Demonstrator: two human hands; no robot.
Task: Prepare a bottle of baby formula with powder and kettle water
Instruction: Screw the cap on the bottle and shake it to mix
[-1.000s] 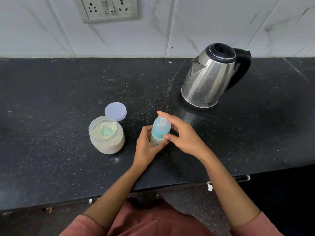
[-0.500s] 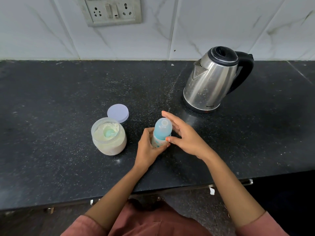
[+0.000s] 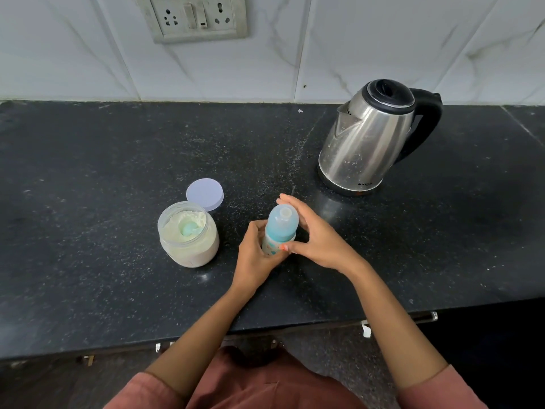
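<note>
- The lower body of the baby bottle (image 3: 272,246) is mostly covered by the left hand (image 3: 255,262). Only a strip of its printed pattern shows, and its base and contents cannot be made out.
- The far side of the blue cap (image 3: 281,224) lies behind the fingers of the right hand (image 3: 320,240).
- In the open jar of powder (image 3: 188,242), the scoop (image 3: 188,228) is sunk in (only its pale bowl shows).
- The lettering low on the kettle (image 3: 364,143) is too small to read.
- Both forearms run off the bottom edge, with their rust-coloured sleeves cut short.
- The tabletop (image 3: 88,187) is black speckled stone, dusted with pale specks near the middle.
- Behind it rises a white marbled tile wall (image 3: 398,39) with a socket plate (image 3: 196,19) carrying 2 sockets; its top is cut off.
- The kettle stands upright at the right rear, lid down, spout to the left and black handle to the right.
- The jar stands near the bottle on its left, and its round pale lid (image 3: 205,193) lies flat just behind it.
- The bottle stands upright at the front middle of the tabletop, between jar and kettle. Its long axis is vertical and its cap end points up.
- The left grip is clamped round the bottle's lower body.
- The right grip curls round the blue cap, with the thumb at the cap's lower rim.
</note>
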